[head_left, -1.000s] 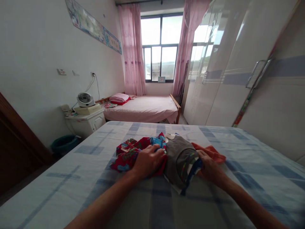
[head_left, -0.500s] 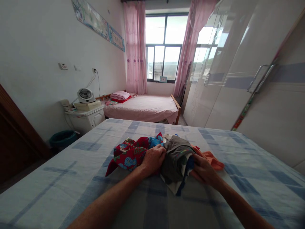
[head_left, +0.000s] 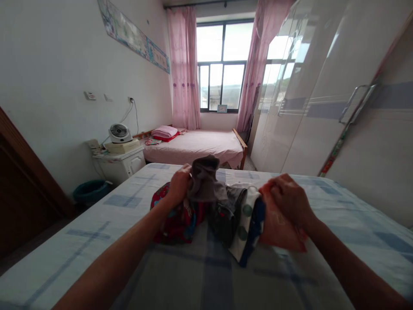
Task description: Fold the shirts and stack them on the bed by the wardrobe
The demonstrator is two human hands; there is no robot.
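A small heap of clothes lies on the plaid bed sheet (head_left: 106, 241). My left hand (head_left: 178, 186) is closed on a dark grey-brown cloth garment (head_left: 204, 178), part of it raised above the heap. Below that hand is a red floral cloth (head_left: 167, 230). Orange cloth (head_left: 279, 230) hangs from my right hand (head_left: 292, 199), whose fingers pinch its upper edge. Between the hands lie a dark grey cloth (head_left: 222, 226) and a white cloth with green dots and a blue edge (head_left: 244, 224). Folds hide where one piece ends and another begins.
Beyond the bed stands a second bed with a pink sheet (head_left: 206, 144). On the left are a white cabinet (head_left: 127, 161) with a fan (head_left: 120, 132) on it and a bin (head_left: 92, 191). A glossy wardrobe (head_left: 309, 129) lines the right.
My left hand has moved up and left, lifting part of the dark cloth. My right hand has shifted right and up, drawing the orange cloth out beside the heap.
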